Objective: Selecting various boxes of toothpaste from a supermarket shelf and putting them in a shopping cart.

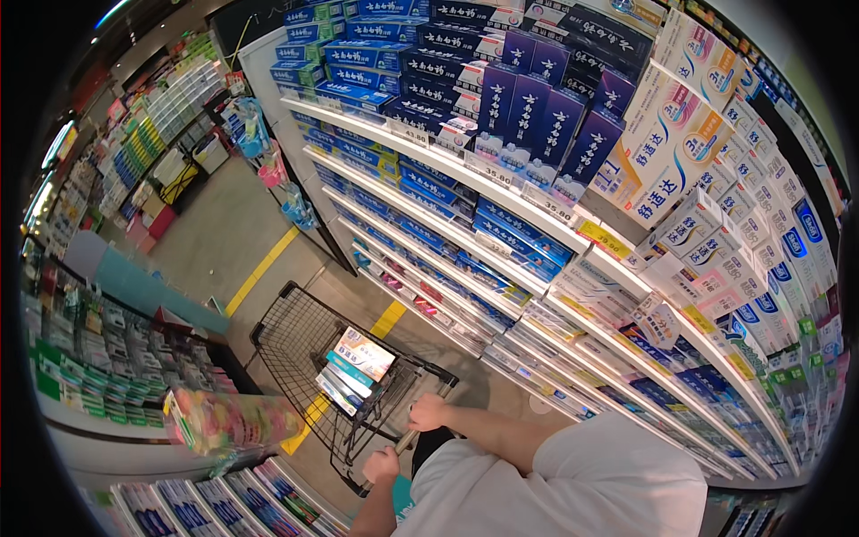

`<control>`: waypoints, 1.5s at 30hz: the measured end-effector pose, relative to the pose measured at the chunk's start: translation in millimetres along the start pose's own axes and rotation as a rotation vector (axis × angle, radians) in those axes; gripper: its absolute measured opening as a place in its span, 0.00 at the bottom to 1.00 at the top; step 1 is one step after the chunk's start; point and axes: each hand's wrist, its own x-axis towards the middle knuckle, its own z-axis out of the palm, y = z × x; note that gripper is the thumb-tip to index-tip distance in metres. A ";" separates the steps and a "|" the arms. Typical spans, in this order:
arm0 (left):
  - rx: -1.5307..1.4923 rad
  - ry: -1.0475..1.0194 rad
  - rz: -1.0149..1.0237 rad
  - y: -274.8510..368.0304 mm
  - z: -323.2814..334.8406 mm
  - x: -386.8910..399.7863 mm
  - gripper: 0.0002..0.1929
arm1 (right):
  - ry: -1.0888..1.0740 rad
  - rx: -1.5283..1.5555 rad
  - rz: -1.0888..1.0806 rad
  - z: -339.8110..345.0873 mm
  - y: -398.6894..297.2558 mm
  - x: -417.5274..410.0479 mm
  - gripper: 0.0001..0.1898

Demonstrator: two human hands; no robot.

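Both of my hands grip the handle bar (407,441) of a black wire shopping cart (288,342). My left hand (381,464) is closed around the bar's near left part. Farther along, toward the shelves, my right hand (428,412) holds the same bar. In the cart, close to the handle, lie a white, orange and blue toothpaste box (363,354), a teal-and-white box (349,372) and a whitish box (337,395). The undersides of my fingers are hidden from view.
Lit shelves (416,144) packed with toothpaste boxes run along my right. A toothbrush rack (221,503) and a bagged pack of colourful items (231,419) are on the left. Yellow floor tape (262,270) crosses the aisle ahead. A hanging display (268,161) stands at the shelf end.
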 end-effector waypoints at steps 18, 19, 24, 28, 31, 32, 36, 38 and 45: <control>-0.016 -0.030 0.053 -3.2 -50.4 96.5 0.33 | -0.142 -0.033 0.184 -45.8 0.1 90.9 0.28; -0.012 -0.033 0.056 -2.9 -53.5 100.7 0.33 | -0.148 0.001 0.241 -46.2 1.5 94.1 0.27; -0.009 -0.271 0.033 2.6 -67.1 120.8 0.35 | -0.160 0.047 0.257 -49.4 14.1 108.1 0.29; -0.036 -0.389 0.041 2.6 -78.2 133.7 0.36 | -0.132 0.034 0.228 -50.9 17.5 114.5 0.28; -0.053 -0.461 0.085 -1.7 -66.0 150.5 0.38 | -0.091 0.027 0.221 -49.8 18.6 116.7 0.27; -0.054 -0.473 0.063 -2.0 -63.2 151.3 0.39 | -0.070 0.025 0.217 -48.1 19.5 117.0 0.26; -0.037 -0.518 0.044 0.2 -59.7 158.3 0.40 | -0.003 0.046 0.214 -43.6 23.4 113.5 0.24; -0.020 -0.519 0.058 -0.8 -58.9 160.5 0.40 | 0.038 0.027 0.173 -40.8 25.3 112.9 0.20; -0.024 -0.490 0.081 -0.9 -60.3 162.2 0.40 | 0.508 0.208 0.274 -141.4 32.0 72.5 0.13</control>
